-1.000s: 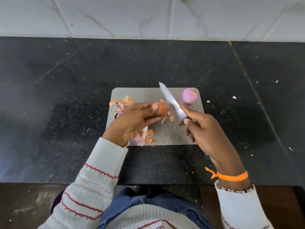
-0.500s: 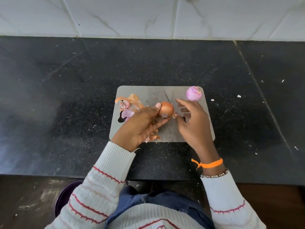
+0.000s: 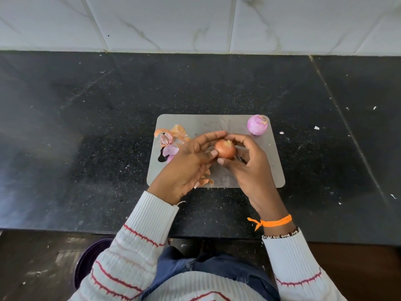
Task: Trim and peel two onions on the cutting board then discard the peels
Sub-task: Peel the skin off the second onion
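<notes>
A grey cutting board (image 3: 263, 170) lies on the black counter. Above its middle, an unpeeled brown onion (image 3: 225, 149) is held between both hands. My left hand (image 3: 186, 168) pinches it from the left with thumb and fingers. My right hand (image 3: 249, 166) curls round it from the right, fingertips over its top. A peeled purple onion (image 3: 257, 124) rests at the board's far right corner. Loose peels (image 3: 173, 137) lie on the board's left side, and more peels (image 3: 204, 181) sit near its front edge. A sliver of the knife (image 3: 240, 158) shows under my right fingers; the rest is hidden.
The black stone counter (image 3: 86, 127) runs back to a white tiled wall (image 3: 195, 22). Small white crumbs dot the counter at the right. A dark purple bin (image 3: 86, 261) stands on the floor at the lower left, below the counter's front edge.
My right hand no longer holds the knife up; it has moved left onto the brown onion. The onion now sits between both hands, turned with its cut end upward.
</notes>
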`<control>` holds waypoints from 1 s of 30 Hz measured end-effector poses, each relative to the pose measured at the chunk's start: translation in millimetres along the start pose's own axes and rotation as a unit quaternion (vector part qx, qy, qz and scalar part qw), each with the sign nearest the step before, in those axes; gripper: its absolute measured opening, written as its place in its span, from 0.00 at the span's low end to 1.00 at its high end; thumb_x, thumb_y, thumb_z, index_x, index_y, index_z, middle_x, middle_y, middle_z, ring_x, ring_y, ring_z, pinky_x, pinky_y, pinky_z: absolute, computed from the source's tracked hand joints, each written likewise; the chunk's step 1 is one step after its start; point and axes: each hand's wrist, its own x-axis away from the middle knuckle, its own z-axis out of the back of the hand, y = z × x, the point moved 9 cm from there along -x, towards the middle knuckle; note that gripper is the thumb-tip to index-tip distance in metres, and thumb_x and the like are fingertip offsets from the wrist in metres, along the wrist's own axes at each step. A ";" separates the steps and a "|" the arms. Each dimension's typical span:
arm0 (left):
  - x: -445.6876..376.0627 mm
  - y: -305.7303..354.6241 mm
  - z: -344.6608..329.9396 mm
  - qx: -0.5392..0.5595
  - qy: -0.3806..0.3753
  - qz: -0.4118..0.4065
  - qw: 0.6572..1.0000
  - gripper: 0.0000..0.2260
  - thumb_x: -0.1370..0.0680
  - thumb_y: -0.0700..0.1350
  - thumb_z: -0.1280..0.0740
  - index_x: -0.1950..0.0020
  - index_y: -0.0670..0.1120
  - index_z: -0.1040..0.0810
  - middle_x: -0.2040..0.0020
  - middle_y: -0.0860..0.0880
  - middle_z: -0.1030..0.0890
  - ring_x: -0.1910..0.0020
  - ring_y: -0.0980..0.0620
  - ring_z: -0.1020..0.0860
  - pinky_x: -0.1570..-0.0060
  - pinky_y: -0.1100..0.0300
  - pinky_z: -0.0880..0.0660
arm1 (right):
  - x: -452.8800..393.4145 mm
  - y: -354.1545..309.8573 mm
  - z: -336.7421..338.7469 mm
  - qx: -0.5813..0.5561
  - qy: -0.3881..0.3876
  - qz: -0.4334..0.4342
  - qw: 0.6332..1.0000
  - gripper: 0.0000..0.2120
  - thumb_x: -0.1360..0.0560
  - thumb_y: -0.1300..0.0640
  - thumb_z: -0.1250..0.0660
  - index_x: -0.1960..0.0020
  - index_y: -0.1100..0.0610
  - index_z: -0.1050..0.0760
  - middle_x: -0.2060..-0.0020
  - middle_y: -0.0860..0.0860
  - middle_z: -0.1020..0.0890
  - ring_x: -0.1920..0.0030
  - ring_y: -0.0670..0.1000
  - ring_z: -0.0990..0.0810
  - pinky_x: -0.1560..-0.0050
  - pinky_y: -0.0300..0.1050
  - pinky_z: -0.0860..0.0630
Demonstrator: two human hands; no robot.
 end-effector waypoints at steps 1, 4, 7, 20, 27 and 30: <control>0.0 0.6 -0.1 -0.021 0.008 -0.006 1.000 0.16 0.23 0.28 0.43 0.39 0.41 0.26 0.40 0.43 0.22 0.44 0.48 0.22 0.51 0.64 0.22 | -0.1 1.5 2.3 0.024 0.014 0.005 1.000 0.21 0.33 0.67 0.27 0.43 0.56 0.26 0.46 0.53 0.22 0.46 0.46 0.21 0.48 0.43 0.22; 0.6 9.6 2.7 -0.181 0.063 -0.055 0.980 0.12 0.24 0.32 0.36 0.43 0.43 0.22 0.48 0.50 0.18 0.50 0.57 0.19 0.54 0.66 0.22 | 0.5 -0.7 7.9 0.094 0.050 0.034 0.994 0.23 0.35 0.65 0.25 0.43 0.52 0.27 0.45 0.52 0.23 0.46 0.48 0.22 0.47 0.46 0.21; 1.2 22.0 8.5 -0.334 0.130 -0.117 0.926 0.11 0.29 0.35 0.29 0.51 0.49 0.19 0.55 0.58 0.19 0.56 0.66 0.20 0.52 0.68 0.23 | 1.1 -8.9 9.9 0.131 0.063 0.072 0.987 0.24 0.36 0.65 0.24 0.44 0.55 0.27 0.47 0.52 0.22 0.47 0.48 0.22 0.49 0.34 0.24; 2.8 27.6 4.4 -0.458 0.168 -0.210 0.847 0.05 0.27 0.34 0.32 0.57 0.44 0.20 0.58 0.52 0.21 0.56 0.57 0.22 0.53 0.67 0.26 | 3.2 -1.8 9.3 0.172 0.054 0.012 0.983 0.15 0.37 0.54 0.24 0.53 0.56 0.22 0.63 0.48 0.17 0.62 0.45 0.18 0.60 0.39 0.21; -2.0 22.6 7.5 -0.410 0.113 -0.175 0.888 0.07 0.24 0.35 0.36 0.55 0.46 0.23 0.56 0.53 0.21 0.53 0.58 0.22 0.50 0.64 0.24 | -2.5 12.8 22.9 0.141 0.097 -0.008 0.985 0.12 0.35 0.56 0.23 0.55 0.52 0.23 0.64 0.45 0.19 0.65 0.41 0.21 0.64 0.30 0.26; -4.9 22.0 26.9 -0.438 0.172 -0.134 0.872 0.09 0.23 0.34 0.37 0.54 0.46 0.21 0.56 0.56 0.21 0.54 0.62 0.24 0.54 0.75 0.28 | -5.5 15.8 22.5 0.101 0.085 -0.004 0.991 0.18 0.35 0.58 0.23 0.48 0.50 0.23 0.53 0.47 0.19 0.60 0.48 0.19 0.59 0.38 0.23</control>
